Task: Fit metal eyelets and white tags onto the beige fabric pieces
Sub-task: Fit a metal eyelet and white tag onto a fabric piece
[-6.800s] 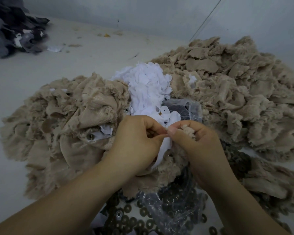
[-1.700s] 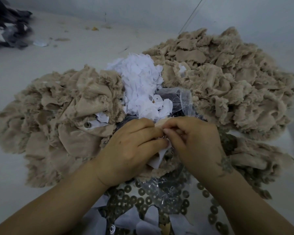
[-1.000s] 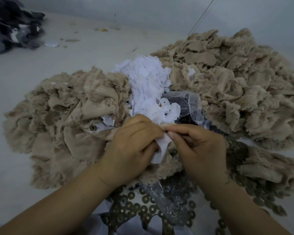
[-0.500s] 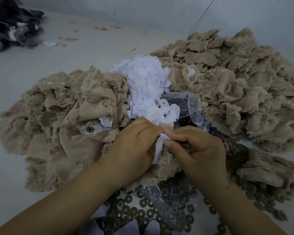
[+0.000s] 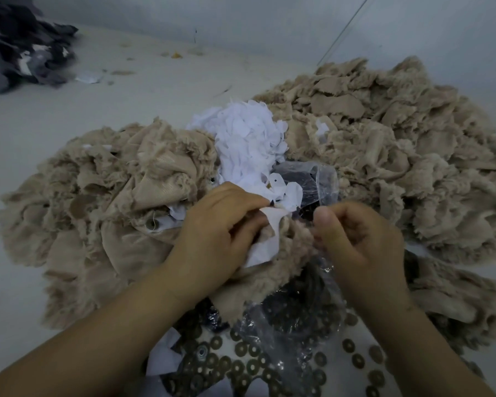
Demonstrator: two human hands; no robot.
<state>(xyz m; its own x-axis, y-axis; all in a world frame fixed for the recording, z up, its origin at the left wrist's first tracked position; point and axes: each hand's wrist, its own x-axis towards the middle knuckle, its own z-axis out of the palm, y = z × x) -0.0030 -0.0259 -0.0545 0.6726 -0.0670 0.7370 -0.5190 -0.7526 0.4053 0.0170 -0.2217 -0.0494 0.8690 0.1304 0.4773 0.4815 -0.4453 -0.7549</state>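
Note:
My left hand [image 5: 218, 233] grips a white tag [image 5: 267, 239] together with a frayed beige fabric piece [image 5: 292, 247] at the centre. My right hand [image 5: 355, 239] is a short way to the right of the tag, fingers curled with the thumb up; whether it holds anything small is hidden. A heap of white tags [image 5: 246, 141] lies just beyond the hands. Dark metal eyelets [image 5: 269, 365] are scattered near the bottom edge, partly under a clear plastic bag [image 5: 272, 333].
Large piles of beige fabric pieces lie at the left [image 5: 92, 202] and right [image 5: 398, 144]. A second clear bag [image 5: 318, 181] sits behind the hands. Dark cloth [image 5: 20, 44] is heaped at the far left corner on the pale table [image 5: 126, 90].
My right hand has drawn away to the right from the tag and left hand; before, both hands met at the tag. The left hand keeps its hold.

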